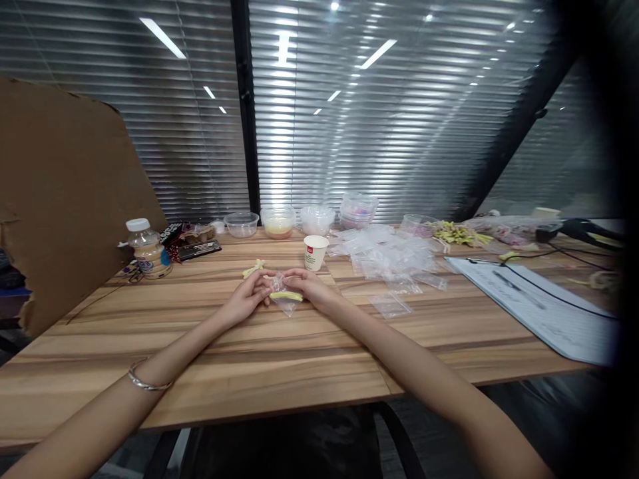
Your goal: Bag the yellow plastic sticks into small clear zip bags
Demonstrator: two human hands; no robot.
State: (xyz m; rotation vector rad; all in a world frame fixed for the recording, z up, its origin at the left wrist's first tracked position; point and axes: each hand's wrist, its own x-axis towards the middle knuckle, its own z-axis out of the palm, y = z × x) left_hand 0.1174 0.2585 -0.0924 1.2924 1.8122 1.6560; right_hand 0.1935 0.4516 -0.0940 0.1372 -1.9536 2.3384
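Between my two hands is a small clear plastic bag [287,307], its pointed lower corner hanging toward me. A yellow strip [288,295] runs across it; I cannot tell whether it lies inside or is part of the bag. My left hand [251,293], fingers bent, pinches the crumpled left side. My right hand [305,283] grips the upper right side between thumb and fingers. Just beyond my left hand lies a small yellow piece [253,268] on the wooden table [214,372]. A white paper cup [315,253] stands upright behind my right hand.
A pile of clear plastic bags [394,256] spreads to the right, near a bunch of yellow strips [459,233]. Several clear bowls line the back, one holding yellowish contents [278,223]. A clipboard [534,306] lies far right. A bottle [148,249] and a cardboard panel [70,186] stand left.
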